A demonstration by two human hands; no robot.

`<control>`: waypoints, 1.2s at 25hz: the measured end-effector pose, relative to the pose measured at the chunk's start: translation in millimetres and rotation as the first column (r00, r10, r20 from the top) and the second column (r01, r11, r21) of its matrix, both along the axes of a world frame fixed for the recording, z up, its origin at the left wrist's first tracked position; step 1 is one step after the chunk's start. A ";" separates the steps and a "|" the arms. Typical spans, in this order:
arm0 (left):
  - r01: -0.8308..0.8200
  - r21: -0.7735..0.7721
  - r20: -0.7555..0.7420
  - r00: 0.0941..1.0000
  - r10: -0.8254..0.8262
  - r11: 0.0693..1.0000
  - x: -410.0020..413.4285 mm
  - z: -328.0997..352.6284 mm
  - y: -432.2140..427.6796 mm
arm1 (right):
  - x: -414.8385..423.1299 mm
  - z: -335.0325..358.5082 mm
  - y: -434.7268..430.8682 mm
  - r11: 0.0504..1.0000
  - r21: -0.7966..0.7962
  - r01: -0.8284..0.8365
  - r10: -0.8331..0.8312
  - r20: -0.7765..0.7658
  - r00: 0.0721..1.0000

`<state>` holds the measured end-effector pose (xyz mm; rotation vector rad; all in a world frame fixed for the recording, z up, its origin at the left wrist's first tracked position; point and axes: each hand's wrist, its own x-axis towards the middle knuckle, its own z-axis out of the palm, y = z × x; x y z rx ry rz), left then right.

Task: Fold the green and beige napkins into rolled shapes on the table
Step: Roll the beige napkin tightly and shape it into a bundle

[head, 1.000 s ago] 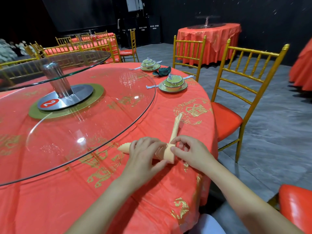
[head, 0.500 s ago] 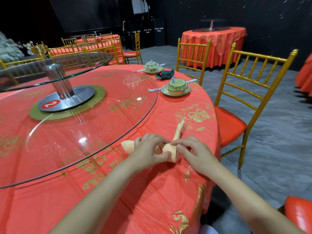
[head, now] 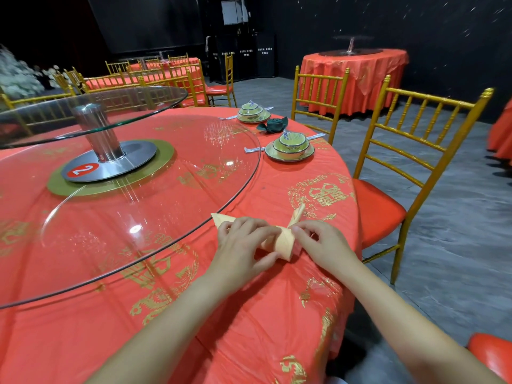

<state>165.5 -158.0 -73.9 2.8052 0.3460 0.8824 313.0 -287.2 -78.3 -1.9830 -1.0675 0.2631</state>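
Beige napkin (head: 279, 241) soft, springy; left hand (head: 243, 246) and right hand (head: 322, 242) pinch rolled middle; loose tails at 12 o'clock.

Both hands work a beige napkin (head: 285, 241) on the red tablecloth (head: 249, 314): the left hand (head: 243, 245) presses its rolled body, the right hand (head: 321, 242) pinches its end. Beyond, a rolled green napkin (head: 273, 125) lies between two bowl settings (head: 289, 146), beside the glass turntable (head: 124, 195).
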 end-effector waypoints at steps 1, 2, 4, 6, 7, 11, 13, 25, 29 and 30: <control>-0.007 -0.024 -0.024 1.000 0.006 1.000 3.9 3.0 2.4 | 3.4 0.3 2.0 1.000 -0.005 0.001 -0.001 0.009 1.000; -0.012 -0.050 -0.054 0.998 0.010 0.999 8.5 5.5 5.2 | 6.5 2.1 3.0 1.000 0.009 0.001 -0.001 0.014 1.000; -0.027 -0.090 -0.108 0.994 0.017 0.996 17.0 8.8 9.9 | 8.6 6.6 1.2 0.996 0.079 -0.029 0.029 0.008 1.000; -0.036 -0.112 -0.164 0.986 0.018 0.993 23.7 11.9 14.1 | 6.0 9.0 -2.9 0.990 0.105 -0.091 0.090 0.023 0.996; -0.042 -0.122 -0.191 0.981 0.018 0.992 26.9 13.2 16.0 | 4.3 8.5 -3.6 0.990 0.094 -0.110 0.107 0.037 0.994; -0.051 -0.107 -0.203 0.979 0.029 0.993 36.0 12.3 15.4 | 7.5 6.8 4.0 0.996 0.062 -0.063 0.062 0.020 0.998; -0.044 -0.057 -0.110 0.993 0.037 0.997 35.2 8.0 8.0 | 15.2 9.4 9.6 0.998 0.049 -0.042 0.042 -0.007 0.999; -0.063 -0.022 0.013 0.998 0.063 0.998 58.3 -4.0 10.3 | 51.3 14.4 24.4 0.986 0.168 0.000 0.031 -0.184 0.982; -0.086 -0.175 -0.086 0.994 0.071 0.981 71.1 2.1 14.4 | 54.7 7.3 31.8 0.989 0.138 -0.046 0.065 -0.137 0.988; -0.092 -0.214 -0.119 0.991 0.067 0.972 75.0 3.9 15.8 | 58.0 4.9 34.9 0.992 0.124 -0.030 0.048 -0.147 0.988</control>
